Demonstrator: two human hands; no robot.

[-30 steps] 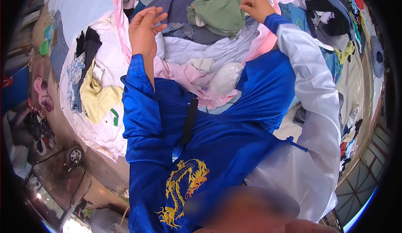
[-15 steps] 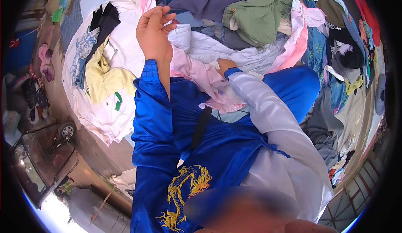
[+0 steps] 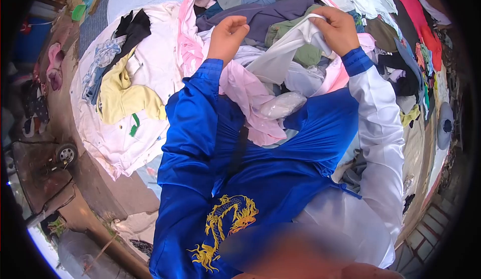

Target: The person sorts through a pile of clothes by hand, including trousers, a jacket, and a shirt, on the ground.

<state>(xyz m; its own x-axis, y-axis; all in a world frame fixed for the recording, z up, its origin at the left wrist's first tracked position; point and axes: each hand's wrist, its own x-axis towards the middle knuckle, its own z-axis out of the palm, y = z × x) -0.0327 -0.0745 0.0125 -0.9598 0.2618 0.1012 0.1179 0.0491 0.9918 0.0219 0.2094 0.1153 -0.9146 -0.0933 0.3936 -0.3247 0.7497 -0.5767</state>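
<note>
A piece of white cloth [image 3: 278,58] hangs from my right hand [image 3: 338,31], its edge pinched between thumb and fingers. The cloth slopes down toward my lap. My left hand [image 3: 228,38] is raised to the left of it, fingers loosely curled and apart, with nothing visible in them. Below the hands, a pink garment [image 3: 248,91] and a crumpled clear plastic bag [image 3: 283,105] lie over my lap. Just beyond are an olive-green garment [image 3: 280,31], partly behind the white cloth, and a dark purple-grey garment [image 3: 260,11] on the heap.
On the left, a pale pink sheet [image 3: 133,146] carries a yellow garment [image 3: 117,96] and a black one [image 3: 136,31]. More clothes lie at right, including a dark garment [image 3: 408,76] and a red cloth [image 3: 428,41]. A cart-like object with a wheel [image 3: 66,155] stands at lower left.
My right hand has come up from the heap near my lap, lifting the white cloth. My left hand has shifted right and slightly down. The plastic bag is now more visible.
</note>
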